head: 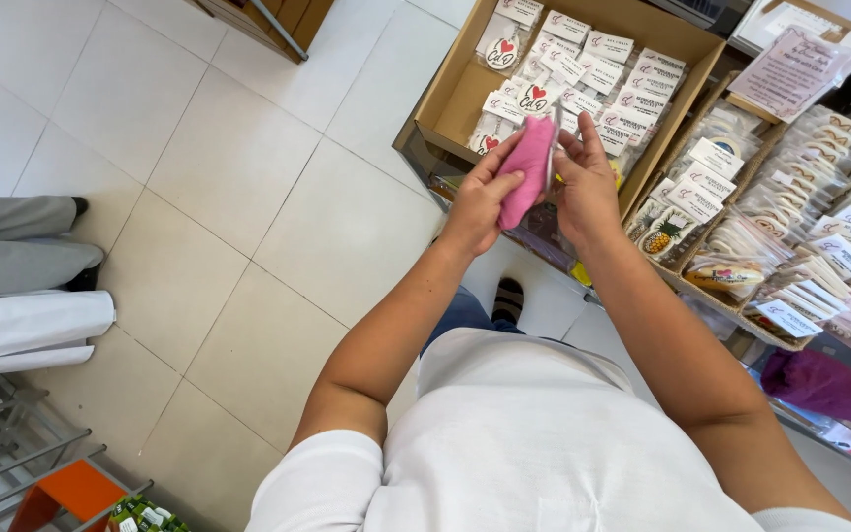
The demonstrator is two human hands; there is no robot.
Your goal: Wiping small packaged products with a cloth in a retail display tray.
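Holding a pink pouch (527,167) upright, left hand (480,202) and right hand (586,187) both grip it from either side, just over the cardboard box (445,103) near edge.

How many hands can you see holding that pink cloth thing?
2: the left hand grips the pink cloth piece from its left side, the right hand from its right.

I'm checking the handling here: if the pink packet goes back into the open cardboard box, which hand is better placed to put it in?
Probably the right hand: it holds the pink packet on the side nearer the cardboard box; the left hand grips lower.
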